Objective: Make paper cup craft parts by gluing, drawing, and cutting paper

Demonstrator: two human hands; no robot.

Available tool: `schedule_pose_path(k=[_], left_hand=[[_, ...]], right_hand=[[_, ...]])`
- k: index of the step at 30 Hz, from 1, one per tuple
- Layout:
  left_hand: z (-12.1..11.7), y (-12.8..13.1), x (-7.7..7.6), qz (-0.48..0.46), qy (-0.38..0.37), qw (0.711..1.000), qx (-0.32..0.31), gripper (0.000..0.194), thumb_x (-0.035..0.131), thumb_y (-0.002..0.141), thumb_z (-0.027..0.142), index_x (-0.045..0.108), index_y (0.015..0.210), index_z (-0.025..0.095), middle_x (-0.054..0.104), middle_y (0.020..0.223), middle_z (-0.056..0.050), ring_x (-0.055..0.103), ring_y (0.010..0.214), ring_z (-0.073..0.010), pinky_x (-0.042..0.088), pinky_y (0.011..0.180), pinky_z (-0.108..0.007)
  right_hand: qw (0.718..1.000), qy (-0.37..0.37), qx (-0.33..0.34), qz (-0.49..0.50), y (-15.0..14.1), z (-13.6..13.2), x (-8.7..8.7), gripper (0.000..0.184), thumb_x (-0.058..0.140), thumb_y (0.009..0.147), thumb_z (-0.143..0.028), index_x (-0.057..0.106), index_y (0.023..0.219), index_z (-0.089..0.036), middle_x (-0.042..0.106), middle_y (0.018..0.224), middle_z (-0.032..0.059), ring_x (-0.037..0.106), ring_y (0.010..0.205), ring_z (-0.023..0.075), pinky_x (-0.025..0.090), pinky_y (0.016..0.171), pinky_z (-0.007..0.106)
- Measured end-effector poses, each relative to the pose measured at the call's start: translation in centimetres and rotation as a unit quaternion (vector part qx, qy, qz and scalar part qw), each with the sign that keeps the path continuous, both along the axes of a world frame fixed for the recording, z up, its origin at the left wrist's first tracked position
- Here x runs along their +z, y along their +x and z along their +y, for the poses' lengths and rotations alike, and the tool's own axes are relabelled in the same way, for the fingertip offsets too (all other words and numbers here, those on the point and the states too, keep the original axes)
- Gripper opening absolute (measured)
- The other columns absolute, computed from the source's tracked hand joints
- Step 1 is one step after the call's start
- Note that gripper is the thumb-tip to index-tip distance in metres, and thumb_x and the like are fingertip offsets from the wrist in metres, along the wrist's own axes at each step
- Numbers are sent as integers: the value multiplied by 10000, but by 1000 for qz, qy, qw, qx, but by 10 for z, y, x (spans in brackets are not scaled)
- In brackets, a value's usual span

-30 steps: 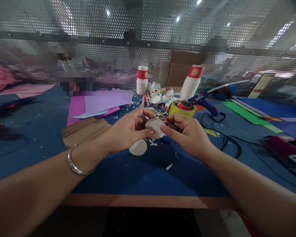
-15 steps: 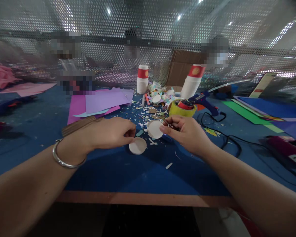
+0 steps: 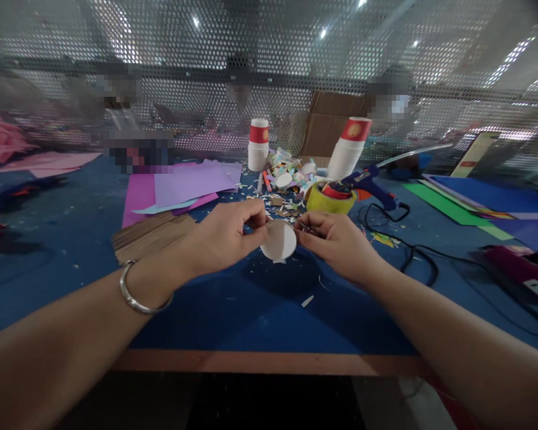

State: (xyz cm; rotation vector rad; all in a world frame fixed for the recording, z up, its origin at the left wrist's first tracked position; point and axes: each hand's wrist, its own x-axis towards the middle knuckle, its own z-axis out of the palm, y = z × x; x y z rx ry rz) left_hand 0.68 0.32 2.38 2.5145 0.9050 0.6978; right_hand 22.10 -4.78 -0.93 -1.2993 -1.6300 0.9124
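Observation:
My left hand [image 3: 219,239] is closed, its thumb and forefinger pinching the upper left edge of a white paper disc [image 3: 278,242] held just above the blue table [image 3: 233,310]. My right hand [image 3: 336,242] is closed too. It grips a thin dark metal tool, and its fingertips meet the disc's right edge. I cannot make out whether a second disc lies behind the first. A silver bangle circles my left wrist.
Paper scraps [image 3: 287,179] litter the table beyond my hands. Near them are a yellow tape roll [image 3: 329,200], a blue glue gun [image 3: 370,182] with a black cable [image 3: 412,257], two stacks of paper cups [image 3: 259,145], purple sheets [image 3: 183,182] and corrugated card [image 3: 155,236]. Behind stands a perforated screen, with people beyond it.
My left hand let go of the disc, dropped to a second white disc on the table, and has come back up to the disc at my right hand. The table disc is gone.

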Motion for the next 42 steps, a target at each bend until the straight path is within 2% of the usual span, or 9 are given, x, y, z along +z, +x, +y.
schedule_pose_path(k=[11, 15, 21, 25, 28, 31, 34, 38, 42], left_hand=[[1, 2, -5, -27, 50, 997, 57, 150, 608, 797, 149, 508, 695, 193, 568, 617, 42, 486, 559, -99, 337, 547, -262], [-1, 3, -4, -26, 52, 996, 71, 174, 607, 791, 153, 486, 676, 200, 580, 611, 37, 483, 543, -101, 327, 531, -271], [-5, 5, -3, -18, 81, 993, 85, 180, 591, 800, 159, 452, 698, 211, 554, 597, 44, 453, 526, -101, 295, 520, -281], [-7, 5, 0, -1, 88, 992, 95, 182, 574, 825, 169, 440, 712, 216, 522, 585, 44, 432, 525, -108, 290, 514, -281], [-6, 4, 0, -31, 38, 996, 79, 188, 588, 845, 208, 442, 727, 217, 542, 601, 37, 483, 530, -106, 333, 500, -261], [-3, 1, 0, -108, -98, 989, 33, 124, 604, 896, 270, 496, 876, 214, 603, 660, 30, 579, 540, -109, 425, 496, -233], [-3, -1, 1, -138, -203, 969, -21, 221, 593, 951, 378, 557, 1076, 199, 667, 792, -9, 644, 639, -124, 509, 560, -234], [-6, -2, 7, -64, -220, 971, -67, 437, 708, 871, 473, 594, 1188, 195, 702, 986, -51, 669, 810, -160, 528, 647, -255], [-7, -2, 8, -34, -193, 979, -62, 529, 798, 788, 465, 602, 1204, 204, 706, 1001, -41, 666, 831, -165, 522, 673, -259]], right_hand=[[988, -48, 31, 145, -5, -7, 2, 351, 746, 840, -492, 630, 842, -161, 385, 600, -85, 245, 477, 44, 170, 444, 235], [991, -38, 34, 122, -7, -9, 3, 382, 766, 819, -527, 658, 865, -163, 445, 639, -67, 270, 496, 48, 194, 456, 238], [995, -30, 28, 93, -7, -8, 1, 436, 846, 720, -540, 677, 875, -170, 542, 717, -22, 421, 616, 95, 313, 544, 253], [995, -30, 35, 87, -7, -10, 3, 400, 825, 757, -523, 672, 856, -167, 505, 690, -36, 378, 591, 80, 285, 524, 244], [994, -39, 30, 99, -8, -12, 6, 372, 805, 786, -504, 671, 867, -167, 477, 663, -51, 320, 545, 63, 213, 469, 236], [989, -46, 34, 135, -9, -13, 9, 367, 815, 776, -488, 677, 879, -164, 478, 663, -57, 281, 511, 50, 158, 428, 237], [983, -50, 45, 170, -9, -14, 10, 360, 830, 761, -468, 681, 872, -160, 446, 636, -69, 253, 490, 44, 133, 408, 237], [980, -50, 45, 187, -8, -14, 11, 341, 828, 770, -447, 663, 841, -157, 441, 623, -71, 269, 480, 39, 135, 399, 231], [982, -47, 43, 180, -7, -14, 10, 343, 802, 801, -465, 648, 808, -158, 425, 614, -74, 265, 476, 38, 149, 401, 228]])
